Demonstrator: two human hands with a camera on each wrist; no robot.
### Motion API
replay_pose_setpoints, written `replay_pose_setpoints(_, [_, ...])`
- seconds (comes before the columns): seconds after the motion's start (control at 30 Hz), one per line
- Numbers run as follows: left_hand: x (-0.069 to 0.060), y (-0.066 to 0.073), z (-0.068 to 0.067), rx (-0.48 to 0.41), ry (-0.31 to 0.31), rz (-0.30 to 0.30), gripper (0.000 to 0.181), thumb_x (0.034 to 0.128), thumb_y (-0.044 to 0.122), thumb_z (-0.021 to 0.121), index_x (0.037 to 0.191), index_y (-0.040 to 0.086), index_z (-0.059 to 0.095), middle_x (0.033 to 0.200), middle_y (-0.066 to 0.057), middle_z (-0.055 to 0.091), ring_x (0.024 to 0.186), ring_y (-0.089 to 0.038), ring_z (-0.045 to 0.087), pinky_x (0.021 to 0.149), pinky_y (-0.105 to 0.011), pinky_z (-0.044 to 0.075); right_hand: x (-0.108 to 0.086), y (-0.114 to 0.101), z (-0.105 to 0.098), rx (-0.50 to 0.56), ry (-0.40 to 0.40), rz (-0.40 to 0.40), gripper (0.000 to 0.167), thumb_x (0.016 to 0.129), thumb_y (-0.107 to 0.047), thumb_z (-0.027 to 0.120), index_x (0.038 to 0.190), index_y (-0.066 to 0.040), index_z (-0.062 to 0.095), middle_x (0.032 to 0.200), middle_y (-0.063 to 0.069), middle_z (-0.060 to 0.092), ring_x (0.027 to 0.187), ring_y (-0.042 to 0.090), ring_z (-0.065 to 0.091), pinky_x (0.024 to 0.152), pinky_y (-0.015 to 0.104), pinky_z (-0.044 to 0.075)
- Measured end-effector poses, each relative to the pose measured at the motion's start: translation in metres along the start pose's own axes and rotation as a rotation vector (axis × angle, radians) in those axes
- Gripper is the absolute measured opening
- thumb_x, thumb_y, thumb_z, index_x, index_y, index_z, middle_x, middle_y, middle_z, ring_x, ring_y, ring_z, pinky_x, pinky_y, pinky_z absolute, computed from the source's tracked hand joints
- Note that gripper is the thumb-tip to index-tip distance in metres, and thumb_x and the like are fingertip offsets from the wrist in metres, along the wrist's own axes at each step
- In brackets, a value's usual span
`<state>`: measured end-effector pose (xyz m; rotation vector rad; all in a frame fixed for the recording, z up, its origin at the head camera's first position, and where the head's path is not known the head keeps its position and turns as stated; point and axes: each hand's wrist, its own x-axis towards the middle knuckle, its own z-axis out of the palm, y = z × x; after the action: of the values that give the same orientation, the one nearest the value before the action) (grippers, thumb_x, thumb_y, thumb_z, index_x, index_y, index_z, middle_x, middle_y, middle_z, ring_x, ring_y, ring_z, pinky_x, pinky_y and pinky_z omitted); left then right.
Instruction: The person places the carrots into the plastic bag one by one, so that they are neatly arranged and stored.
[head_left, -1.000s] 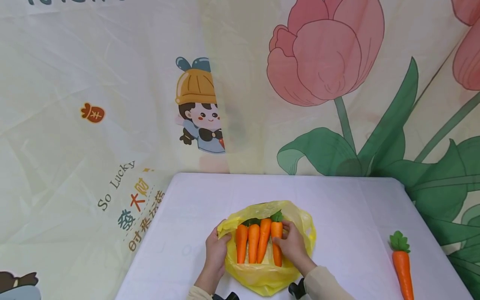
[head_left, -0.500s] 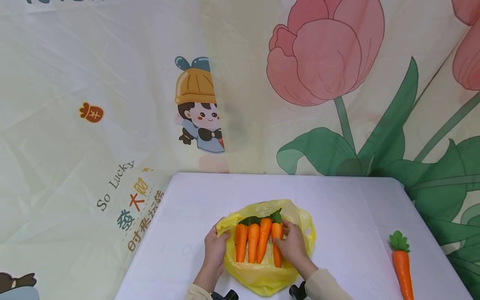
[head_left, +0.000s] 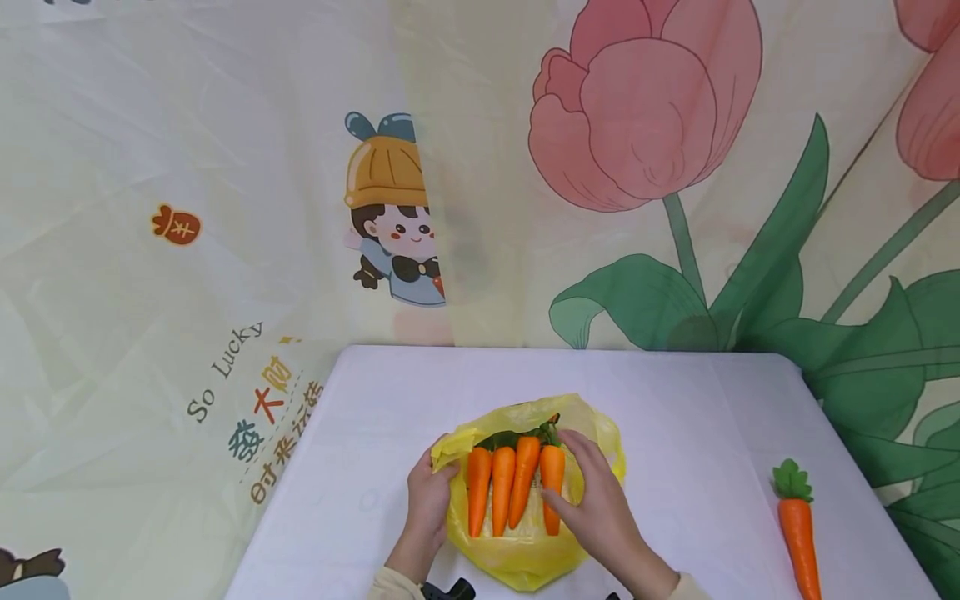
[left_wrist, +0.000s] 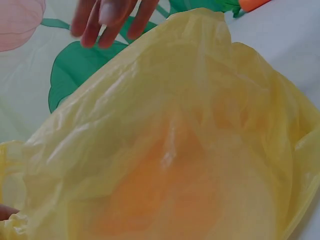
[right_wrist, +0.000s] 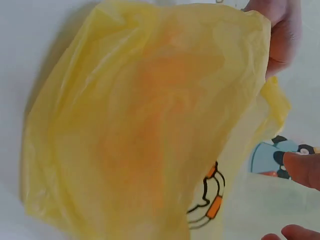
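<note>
A yellow plastic bag stands with its mouth wide, several orange carrots side by side in it. My left hand pinches the left edge of the bag's mouth. Over the right side of the mouth is my right hand, its thumb and fingers spread around but apart from the rightmost carrot. In the left wrist view the fingers of that hand show above the bag, holding nothing. The carrots appear only as an orange blur through the plastic in the right wrist view.
Another carrot with green leaves lies alone at the right of the white table. Behind the table hangs a printed cloth with tulips and a cartoon figure. Black straps or mounts show near the wrists.
My right hand has let go of the rightmost carrot in the bag and drawn back with its fingers spread. My left hand keeps its hold on the bag's edge.
</note>
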<state>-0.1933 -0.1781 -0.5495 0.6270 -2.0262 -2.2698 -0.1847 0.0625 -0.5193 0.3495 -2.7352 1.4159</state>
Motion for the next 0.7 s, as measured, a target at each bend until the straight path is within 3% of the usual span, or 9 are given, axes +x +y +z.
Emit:
replay_pose_setpoints(0.23, [-0.001,0.002,-0.003,-0.019,0.003,0.011,0.055,0.0991,-0.003,0.044,0.153,-0.002,0.036,0.157,-0.020,0.038,0.142,-0.037,0.039,0.116,-0.049,0.034,-0.026,0.023,-0.033,-0.277,0.057,0.010,0.096,0.077,-0.026,0.089,0.155,-0.007,0.037,0.160,0.011,0.035,0.139,0.035,0.043,0.105,0.058,0.045])
replay_pose_setpoints(0.4, [0.000,0.001,-0.002,-0.026,0.008,0.013,0.055,0.0984,-0.003,0.044,0.153,-0.002,0.036,0.156,-0.020,0.038,0.142,-0.036,0.039,0.116,-0.048,0.035,-0.046,0.062,-0.060,-0.511,0.061,0.149,0.109,0.073,-0.030,0.091,0.157,-0.001,0.029,0.160,0.022,0.030,0.138,0.045,0.039,0.107,0.063,0.039])
replay_pose_setpoints(0.57, [0.000,0.000,-0.002,-0.016,0.006,0.018,0.055,0.0988,-0.003,0.044,0.153,-0.002,0.036,0.156,-0.019,0.039,0.142,-0.036,0.040,0.116,-0.048,0.036,-0.063,0.110,-0.094,-0.614,0.030,0.273,0.115,0.076,-0.035,0.089,0.155,0.012,0.019,0.156,0.035,0.025,0.135,0.056,0.033,0.106,0.068,0.034])
replay_pose_setpoints(0.7, [0.000,-0.001,-0.002,-0.015,0.004,0.028,0.054,0.0988,-0.003,0.044,0.152,-0.003,0.037,0.156,-0.020,0.039,0.142,-0.036,0.040,0.116,-0.048,0.036,-0.071,0.137,-0.121,-0.648,0.099,0.249,0.115,0.076,-0.032,0.087,0.151,0.019,0.017,0.151,0.040,0.027,0.130,0.060,0.035,0.101,0.070,0.037])
